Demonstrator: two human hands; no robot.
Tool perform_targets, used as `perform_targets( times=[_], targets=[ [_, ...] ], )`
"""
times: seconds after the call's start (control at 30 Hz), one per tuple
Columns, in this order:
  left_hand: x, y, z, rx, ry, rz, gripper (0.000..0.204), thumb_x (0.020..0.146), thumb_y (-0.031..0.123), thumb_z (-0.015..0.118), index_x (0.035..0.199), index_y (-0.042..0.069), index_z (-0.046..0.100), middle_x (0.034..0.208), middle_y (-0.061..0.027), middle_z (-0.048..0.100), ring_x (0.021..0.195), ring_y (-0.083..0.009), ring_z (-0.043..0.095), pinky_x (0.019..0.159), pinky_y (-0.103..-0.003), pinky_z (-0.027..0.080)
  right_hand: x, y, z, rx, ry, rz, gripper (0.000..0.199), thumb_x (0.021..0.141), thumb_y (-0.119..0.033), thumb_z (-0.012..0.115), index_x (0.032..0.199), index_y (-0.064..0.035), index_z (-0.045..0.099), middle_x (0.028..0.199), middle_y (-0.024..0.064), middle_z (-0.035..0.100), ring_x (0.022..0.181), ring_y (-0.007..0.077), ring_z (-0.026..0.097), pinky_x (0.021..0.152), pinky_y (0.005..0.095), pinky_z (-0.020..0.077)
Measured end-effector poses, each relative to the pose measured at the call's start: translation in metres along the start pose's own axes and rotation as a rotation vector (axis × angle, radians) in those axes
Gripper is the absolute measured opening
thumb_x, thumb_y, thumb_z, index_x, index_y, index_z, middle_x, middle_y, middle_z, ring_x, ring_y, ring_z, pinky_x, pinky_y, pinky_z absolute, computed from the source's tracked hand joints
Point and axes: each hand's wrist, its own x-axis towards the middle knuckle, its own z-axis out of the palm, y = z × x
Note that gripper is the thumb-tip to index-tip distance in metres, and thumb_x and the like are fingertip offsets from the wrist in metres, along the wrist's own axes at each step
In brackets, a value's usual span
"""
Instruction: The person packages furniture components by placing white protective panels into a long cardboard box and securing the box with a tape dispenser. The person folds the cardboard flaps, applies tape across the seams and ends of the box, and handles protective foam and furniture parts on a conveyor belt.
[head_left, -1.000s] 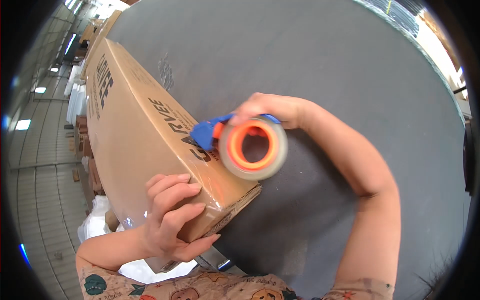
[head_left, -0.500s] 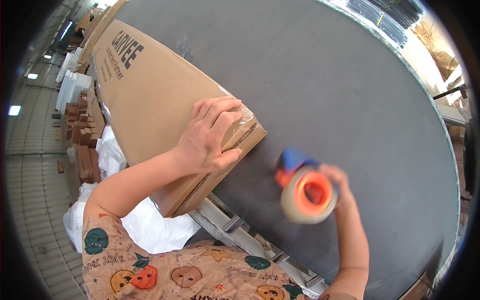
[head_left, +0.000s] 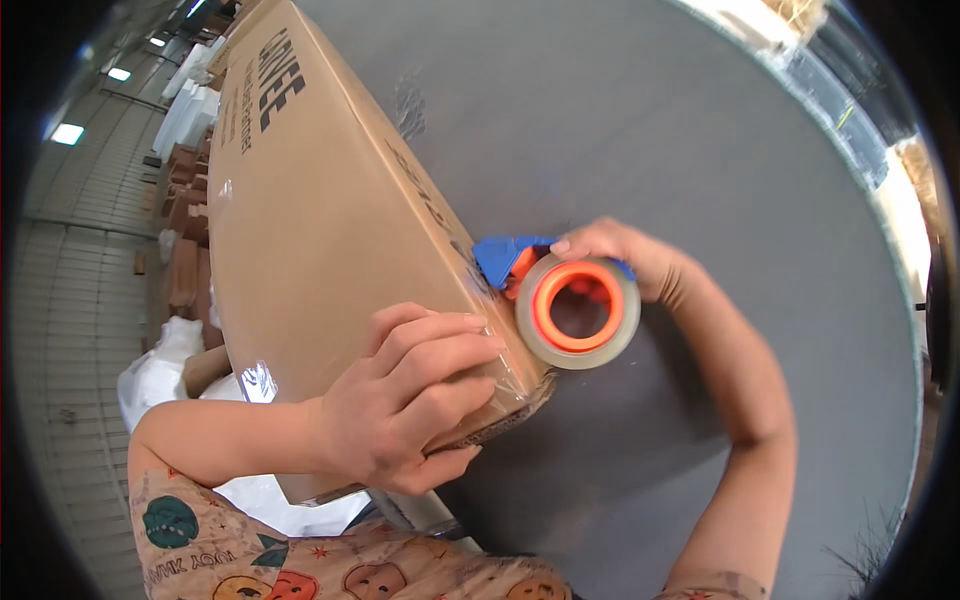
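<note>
A long brown cardboard box (head_left: 310, 210) with dark printing lies on the dark grey tabletop (head_left: 680, 140), slanting from far left toward me. My left hand (head_left: 405, 400) grips its near end, fingers bent over the top by the edge and thumb down at the end face. A shiny strip of clear tape shows at the near corner beside those fingers. My right hand (head_left: 630, 255) is closed round a blue and orange tape dispenser (head_left: 500, 260) carrying a wide roll of clear tape. The dispenser's blue head is against the box's right long side; my right fingers are partly hidden behind it.
White plastic wrapping (head_left: 165, 365) is bunched at the left, beyond my left arm. Stacks of brown cartons (head_left: 185, 215) and white sheets stand farther off on that side. The table's curved-looking rim (head_left: 870, 190) runs along the right.
My right hand has brought the tape dispenser leftward and up, from above the table to the box's side. The box appears tipped, now showing more of its right side. My left hand stays at its near end.
</note>
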Motion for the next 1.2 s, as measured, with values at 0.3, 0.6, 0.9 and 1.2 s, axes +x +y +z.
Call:
perform_targets(
  times=[0.3, 0.6, 0.9, 1.2],
  targets=[
    [0.0, -0.015, 0.004, 0.027, -0.006, -0.006, 0.06, 0.056, 0.021, 0.078, 0.107, 0.004, 0.051, 0.12, -0.0169, 0.054, 0.109, -0.0355, 0.054, 0.09, -0.047, 0.04, -0.024, 0.021, -0.003, 0.105, -0.22, -0.094, 0.037, 0.09, -0.035, 0.058, 0.103, -0.0015, 0.068, 0.094, 0.0042, 0.068, 0.091, 0.0105, 0.06, 0.086, 0.0284, 0.0482],
    [-0.021, -0.038, -0.011, 0.13, 0.044, 0.076, 0.057, 0.062, 0.023, 0.073, 0.111, 0.004, 0.05, 0.119, -0.0159, 0.051, 0.117, -0.0345, 0.047, 0.099, -0.046, 0.033, -0.121, 0.022, 0.236, 0.5, 0.763, 0.104, 0.064, 0.082, -0.028, 0.061, 0.136, 0.0032, 0.046, 0.138, 0.0162, 0.048, 0.128, 0.0236, 0.043, 0.109, 0.0345, 0.0286],
    [-0.008, -0.05, -0.003, 0.128, 0.037, 0.105, 0.063, 0.065, 0.029, 0.072, 0.118, 0.005, 0.05, 0.125, -0.0151, 0.05, 0.12, -0.0336, 0.045, 0.1, -0.046, 0.034, -0.052, 0.042, 0.378, 0.343, 1.092, -0.083, 0.062, 0.085, -0.028, 0.06, 0.132, 0.0102, 0.046, 0.121, 0.0151, 0.059, 0.109, 0.02, 0.057, 0.1, 0.0331, 0.0411],
    [-0.188, -0.009, -0.077, 0.679, -0.701, 0.946, 0.039, 0.077, 0.027, 0.062, 0.109, 0.005, 0.067, 0.132, -0.0134, 0.054, 0.135, -0.0311, 0.036, 0.115, -0.054, 0.015, 0.107, 0.044, 0.545, 0.282, 1.111, 0.149, 0.051, 0.086, -0.025, 0.061, 0.127, 0.0044, 0.053, 0.124, 0.0122, 0.057, 0.121, 0.0183, 0.049, 0.1, 0.0313, 0.0384]
  ],
)
